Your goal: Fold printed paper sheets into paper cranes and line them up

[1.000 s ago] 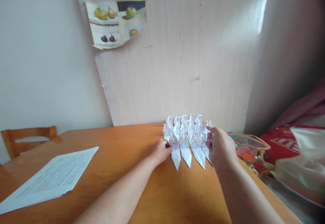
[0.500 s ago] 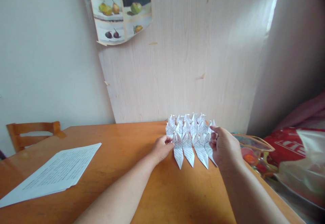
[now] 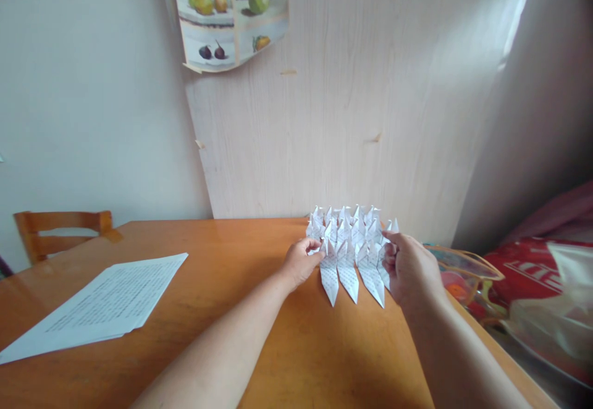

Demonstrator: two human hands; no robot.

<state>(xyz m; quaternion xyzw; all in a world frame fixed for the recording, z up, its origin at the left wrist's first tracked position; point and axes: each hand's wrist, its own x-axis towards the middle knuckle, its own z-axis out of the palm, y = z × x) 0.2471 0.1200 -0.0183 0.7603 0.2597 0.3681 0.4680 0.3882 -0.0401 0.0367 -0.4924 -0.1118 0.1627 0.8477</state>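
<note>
Several white paper cranes [image 3: 345, 236], folded from printed paper, stand in close rows on the wooden table [image 3: 222, 248]. Their long pointed parts lie toward me in the front row. My left hand [image 3: 301, 264] is at the left end of this row, thumb and forefinger closed on the edge of the leftmost front crane [image 3: 329, 276]. At the right end, my right hand [image 3: 412, 267] has its fingers curled in against the rightmost front crane [image 3: 383, 264], which it partly hides. Its forefinger reaches forward beside the row behind.
A stack of printed sheets [image 3: 106, 301] lies on the left of the table. Behind it stands a wooden chair [image 3: 69, 219]. Past the right edge are a clear bag with colourful things [image 3: 463, 279] and a red bag [image 3: 519, 267]. A board [image 3: 324, 118] with fruit pictures rises behind.
The view has shifted slightly. My left hand's fingertips have moved a little forward and right, onto the leftmost front crane. My right hand stays at the right end of the rows.
</note>
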